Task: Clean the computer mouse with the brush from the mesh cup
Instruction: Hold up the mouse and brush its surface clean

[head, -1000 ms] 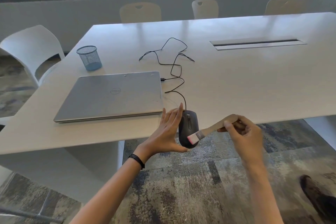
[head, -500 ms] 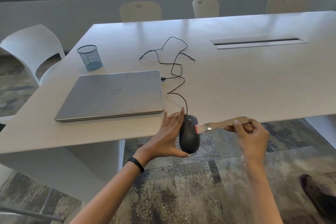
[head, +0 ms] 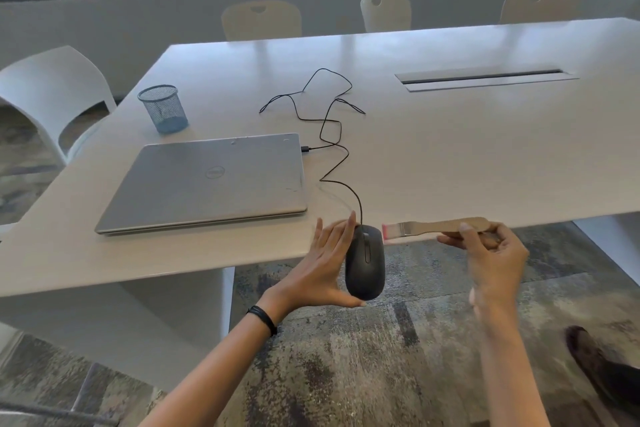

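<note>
A meeting room with a mottled grey carpet (head: 363,357) and a long white matte table (head: 450,156) under a row of windows frames the work. Nearest, the left hand (head: 325,270) cradles the smooth black oval computer mouse (head: 365,262) off the table's near edge, thumb under its tail and fingers spread flat along its left flank, a loose open-palmed support, not a squeeze. To its right, the right hand (head: 491,253) is pinched closed on the flat tan handle of the small brush (head: 436,228), whose short pink bristle tuft points left and sits just beside the mouse's front right shoulder; whether the bristles touch the shell cannot be told. The likely trouble from here is the mouse slipping: its glossy curved shell rests on an open hand over the floor, and a firm sideways stroke could push it off the fingers. Its thin black cord (head: 332,135) would then drag on the plug at the closed silver laptop (head: 211,180), which lies beyond the left hand. The cord loops slackly over the tabletop, so a snag seems less likely than a drop. Farther off, beyond and left of that hand, stands the blue wire mesh cup (head: 162,113), apparently empty.
</note>
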Available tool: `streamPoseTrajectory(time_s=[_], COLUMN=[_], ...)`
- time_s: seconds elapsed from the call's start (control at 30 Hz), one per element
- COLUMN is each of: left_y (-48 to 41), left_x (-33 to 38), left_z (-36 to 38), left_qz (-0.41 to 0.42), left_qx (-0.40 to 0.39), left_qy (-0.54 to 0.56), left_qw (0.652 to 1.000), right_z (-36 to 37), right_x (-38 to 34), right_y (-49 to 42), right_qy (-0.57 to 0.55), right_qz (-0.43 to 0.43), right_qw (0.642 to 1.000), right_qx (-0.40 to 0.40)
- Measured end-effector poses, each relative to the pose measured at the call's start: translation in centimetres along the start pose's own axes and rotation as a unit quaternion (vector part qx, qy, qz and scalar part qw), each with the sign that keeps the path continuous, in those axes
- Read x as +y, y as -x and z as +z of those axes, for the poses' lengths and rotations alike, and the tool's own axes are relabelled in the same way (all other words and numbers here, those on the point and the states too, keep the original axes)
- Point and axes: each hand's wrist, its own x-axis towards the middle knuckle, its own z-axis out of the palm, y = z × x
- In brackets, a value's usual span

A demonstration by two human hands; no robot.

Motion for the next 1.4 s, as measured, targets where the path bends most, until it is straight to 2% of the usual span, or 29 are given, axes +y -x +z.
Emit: streamPoseTrajectory(time_s=[0.07,0.17,0.33,0.4,0.53,0.63,0.8,0.97,1.17,1.4], left_y=[-0.2,-0.5,-0.3,-0.1,-0.2,-0.3,-0.4,-0.7,-1.0,-1.0], left_x=[0.1,0.1,-0.2,-0.4,-0.5,-0.4,-0.3,-0.1,-0.2,-0.5], left_z=[0.1,0.0,-0.3,-0.4,-0.5,-0.5,-0.5,-0.4,-0.5,-0.6], left_qz=[-0.003,-0.005,-0.011,-0.018,-0.027,-0.035,-0.043,-0.042,-0.037,-0.039], left_qx=[0.000,0.005,0.012,0.015,0.020,0.027,0.032,0.033,0.029,0.021], left_qy=[0.003,0.009,0.007,0.009,0.013,0.025,0.033,0.033,0.014,0.004], left_qw=[1.000,1.000,1.000,1.000,0.999,0.999,0.998,0.998,0.999,0.999], right_z=[0.1,0.5,-0.3,-0.7,-1.2,-1.4,-2.8,-3.1,-1.3,0.3], right_x=[-0.5,-0.5,-0.8,-1.4,-1.4,-0.3,-0.1,0.2,0.1,-0.2], right_y=[-0.1,0.3,0.0,-0.3,-0.2,-0.1,-0.4,0.0,0.8,1.4], right_qy=[0.007,0.086,0.084,0.068,0.024,0.045,0.039,0.079,0.054,0.047], right_qz=[0.008,0.014,-0.050,-0.070,0.008,0.054,-0.009,-0.024,-0.077,-0.067], right_qw=[0.999,0.986,0.993,0.992,0.980,0.966,0.981,0.969,0.988,0.983], right_qx=[-0.043,-0.139,-0.071,-0.083,-0.197,-0.249,-0.190,-0.232,-0.123,-0.163])
